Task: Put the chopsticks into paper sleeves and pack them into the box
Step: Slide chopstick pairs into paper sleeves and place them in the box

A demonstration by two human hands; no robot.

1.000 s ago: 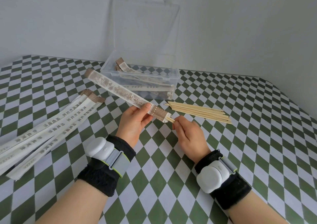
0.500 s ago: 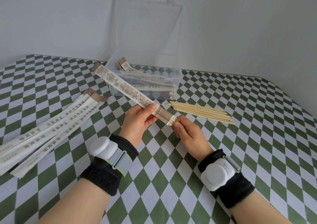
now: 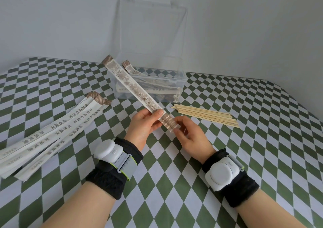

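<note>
The chopstick tips that stuck out of the paper sleeve [image 3: 132, 86] a second ago are now hidden inside it. The left hand [image 3: 143, 124] grips the sleeve just in front of the box [image 3: 183, 81], and the right hand [image 3: 190, 137] pinches its near end. The far end has swung over the box's front-left corner, so packing looks next.

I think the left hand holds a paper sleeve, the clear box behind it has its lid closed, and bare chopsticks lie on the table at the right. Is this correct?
One detail is wrong: the lid of the clear box is open and stands upright, as the head view shows. The left hand does hold a paper sleeve, and bare chopsticks lie on the table at the right.
</note>
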